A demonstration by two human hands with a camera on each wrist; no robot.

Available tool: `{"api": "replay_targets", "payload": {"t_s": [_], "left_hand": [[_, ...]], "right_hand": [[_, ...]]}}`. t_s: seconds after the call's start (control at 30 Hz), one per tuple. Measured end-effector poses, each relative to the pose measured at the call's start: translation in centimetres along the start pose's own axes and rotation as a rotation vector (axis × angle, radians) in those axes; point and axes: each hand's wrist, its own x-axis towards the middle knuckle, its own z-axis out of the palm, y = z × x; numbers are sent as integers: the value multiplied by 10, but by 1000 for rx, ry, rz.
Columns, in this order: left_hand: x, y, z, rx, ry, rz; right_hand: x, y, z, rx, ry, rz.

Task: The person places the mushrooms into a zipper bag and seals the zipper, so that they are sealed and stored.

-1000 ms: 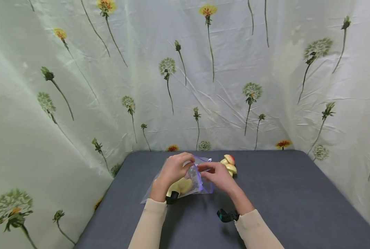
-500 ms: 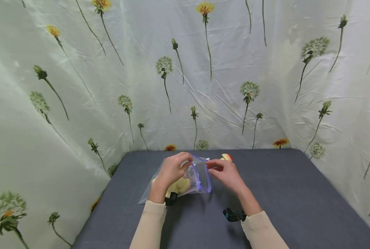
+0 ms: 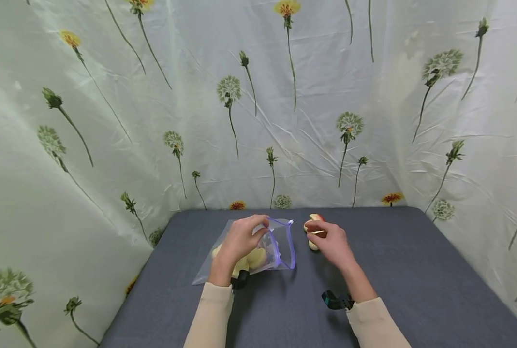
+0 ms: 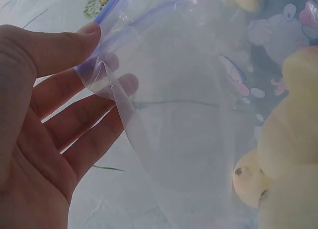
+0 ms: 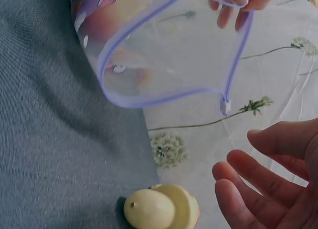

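Note:
A clear plastic zip bag (image 3: 286,244) with a purple rim lies tilted on the table, its mouth spread open towards the right. My left hand (image 3: 242,240) pinches the rim between thumb and fingers, as the left wrist view shows (image 4: 44,105). Inside are several pale yellow rounded pieces (image 3: 257,258). My right hand (image 3: 334,243) is apart from the bag, fingers loosely bent, holding nothing. Just beyond its fingertips sit pale mushroom-shaped pieces (image 3: 314,245), one with red on it (image 3: 317,217). In the right wrist view one such piece (image 5: 151,209) lies below the fingers.
The dark grey tabletop (image 3: 415,270) extends on both sides of the arms. A pale curtain (image 3: 371,96) printed with dandelions hangs behind and along the sides. A white slider (image 5: 225,106) sits at one corner of the bag's rim.
My right hand has let go of the bag's rim and moved right, to the mushroom-shaped pieces. The bag's mouth stands wider than before. My left hand keeps its grip on the rim.

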Motion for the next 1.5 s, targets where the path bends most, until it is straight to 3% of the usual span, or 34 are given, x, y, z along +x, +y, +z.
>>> {"api": "replay_targets", "payload": {"t_s": [0.17,0.4,0.67,0.93,1.1,1.5], "left_hand": [[-1,0,1,-33,-17,-1],[-1,0,-1,-28,-15,63],[-1,2,-2,-30,-36,64],[-1,8,-5,23,-123,44],[-2,12,-8,39,-181,12],[-1,18,-10,101,-253,-36]], "right_hand": [[1,9,-1,-50,28,22],[0,19,-5,-84,36,32],[2,30,-5,-186,36,25],[3,36,-1,-267,-3,81],[4,38,1,-347,-55,74],[5,35,9,-440,-190,98]]}}
